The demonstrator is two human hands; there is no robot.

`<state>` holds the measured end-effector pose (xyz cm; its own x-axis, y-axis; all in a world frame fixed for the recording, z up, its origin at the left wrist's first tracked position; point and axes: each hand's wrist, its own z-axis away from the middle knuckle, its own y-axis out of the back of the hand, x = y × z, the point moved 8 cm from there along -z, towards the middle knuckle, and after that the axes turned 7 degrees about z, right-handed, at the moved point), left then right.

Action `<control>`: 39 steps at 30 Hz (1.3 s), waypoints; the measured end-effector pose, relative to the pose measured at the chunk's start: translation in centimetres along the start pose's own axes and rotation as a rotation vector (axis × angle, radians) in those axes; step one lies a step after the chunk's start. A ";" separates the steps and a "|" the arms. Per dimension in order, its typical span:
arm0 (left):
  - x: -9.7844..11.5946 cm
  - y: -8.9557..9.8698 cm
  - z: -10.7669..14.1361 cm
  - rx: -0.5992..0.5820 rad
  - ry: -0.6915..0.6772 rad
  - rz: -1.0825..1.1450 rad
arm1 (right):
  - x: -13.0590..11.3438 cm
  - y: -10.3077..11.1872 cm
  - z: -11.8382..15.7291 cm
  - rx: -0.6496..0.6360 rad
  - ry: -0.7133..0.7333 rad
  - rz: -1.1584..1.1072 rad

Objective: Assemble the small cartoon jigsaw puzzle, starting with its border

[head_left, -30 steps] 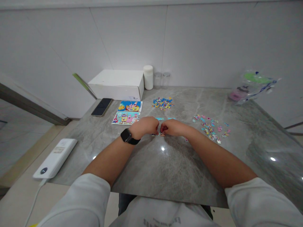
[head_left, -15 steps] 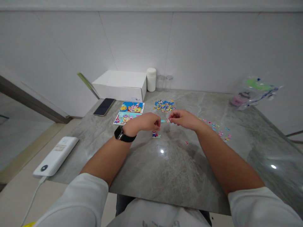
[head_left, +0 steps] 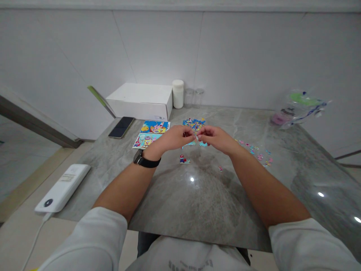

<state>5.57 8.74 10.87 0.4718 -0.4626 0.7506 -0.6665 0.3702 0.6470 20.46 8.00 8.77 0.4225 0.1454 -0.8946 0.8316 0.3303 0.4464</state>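
Observation:
My left hand (head_left: 178, 137), with a black watch on its wrist, meets my right hand (head_left: 216, 139) above the middle of the table. Between their pinched fingertips is a small pale puzzle piece (head_left: 196, 138), touched by both hands; its picture is too small to make out. Light-blue joined puzzle pieces (head_left: 202, 144) lie under the hands, partly hidden. Nearer to me are a small joined red-and-blue cluster (head_left: 184, 160) and one loose pink-and-red puzzle piece (head_left: 220, 169). Beyond the fingers sits a heap of blue and yellow puzzle pieces (head_left: 194, 123).
Two picture cards (head_left: 155, 127) lie left of the heap, beside a phone (head_left: 121, 127). Behind stand a white box (head_left: 138, 99), a white bottle (head_left: 178, 94) and two glass jars (head_left: 198, 97). Scattered pieces (head_left: 260, 156) and a plastic bag (head_left: 296, 109) are rightward; a power bank (head_left: 63, 187) is at the left edge.
My hands have come together, the left moving right and both slightly farther away. Their fingertips now meet at the small piece. The joined cluster near my left hand is uncovered.

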 end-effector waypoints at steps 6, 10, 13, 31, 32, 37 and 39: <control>0.0 -0.2 -0.5 0.231 0.050 0.128 | -0.1 0.6 0.1 0.017 0.007 -0.072; 0.5 -1.2 -0.4 0.274 0.042 0.171 | 0.3 1.5 0.1 0.066 -0.009 -0.094; 1.2 -2.6 -0.2 0.257 0.011 0.124 | 0.0 3.2 0.4 0.114 0.005 -0.088; 5.9 -18.1 6.0 -0.381 -0.085 -0.519 | 9.5 3.9 5.8 -0.247 -0.191 0.630; 5.9 -18.1 5.9 -0.389 -0.078 -0.523 | 9.9 3.7 5.9 -0.273 -0.206 0.630; 6.0 -17.9 5.8 -0.385 -0.087 -0.527 | 9.8 2.9 6.1 -0.337 -0.209 0.633; 5.9 -17.9 5.8 -0.378 -0.093 -0.525 | 9.4 2.6 6.2 -0.358 -0.220 0.644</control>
<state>16.94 -5.29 3.00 0.6163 -0.7203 0.3184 -0.1043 0.3261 0.9396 28.87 4.45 1.63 0.8771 0.2353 -0.4188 0.2451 0.5306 0.8114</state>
